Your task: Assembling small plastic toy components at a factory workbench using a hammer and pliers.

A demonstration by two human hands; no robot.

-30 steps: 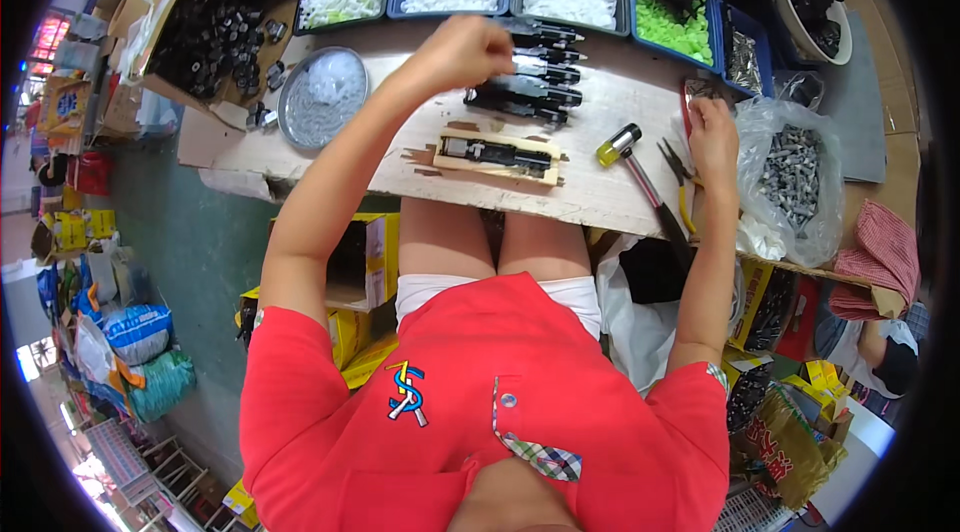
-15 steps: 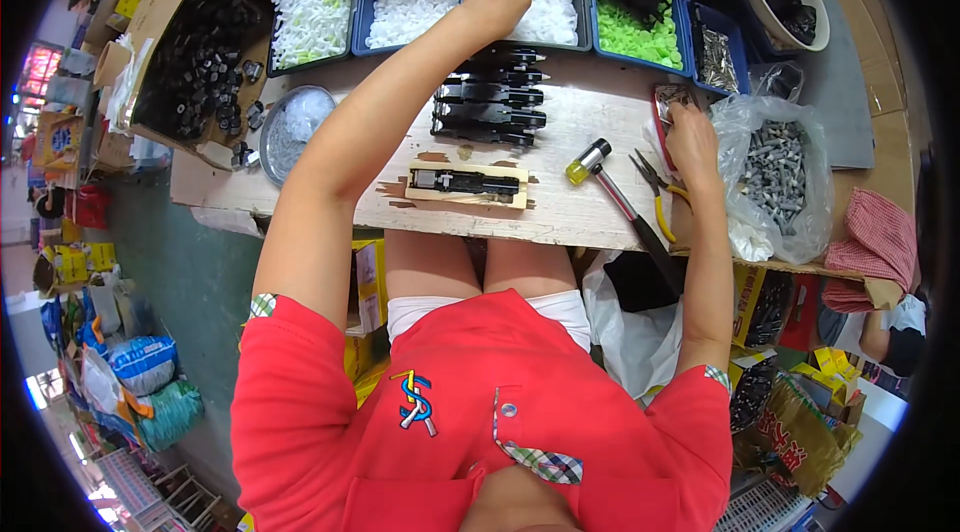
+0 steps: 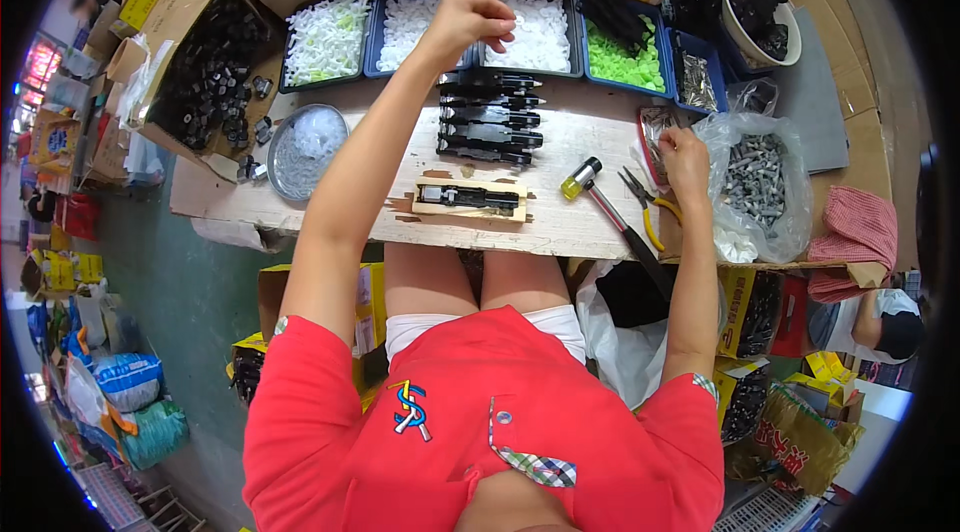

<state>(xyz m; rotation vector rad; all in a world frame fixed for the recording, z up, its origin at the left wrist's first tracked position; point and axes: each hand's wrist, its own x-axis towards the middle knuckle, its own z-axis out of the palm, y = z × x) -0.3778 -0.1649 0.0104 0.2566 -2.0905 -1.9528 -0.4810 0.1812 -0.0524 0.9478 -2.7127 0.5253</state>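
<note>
My left hand (image 3: 468,24) is raised over the front of the blue bins, between two lots of white plastic pieces. Its fingers are bent together, and whatever is in them is too small to make out. At the right, my right hand (image 3: 686,160) pinches at the edge of a small red-rimmed tray (image 3: 645,154) of small metal parts; its fingertips hide what they hold. In front of me a black mechanism (image 3: 468,197) lies in a pale wooden holder (image 3: 480,216). Several similar black assemblies (image 3: 490,120) lie in a stack beyond it.
A hammer (image 3: 612,209) and yellow-handled pliers (image 3: 650,204) lie right of the holder. A clear bag (image 3: 722,147) of grey metal parts stands farther right. At left are a round metal dish (image 3: 275,167) and a carton (image 3: 165,82) of black parts. Green pieces (image 3: 618,57) fill another bin.
My left hand has come up out of the white pieces and its fingers show more plainly. My right hand remains at the small tray, its fingertips drawn together. The whole view has shifted slightly.
</note>
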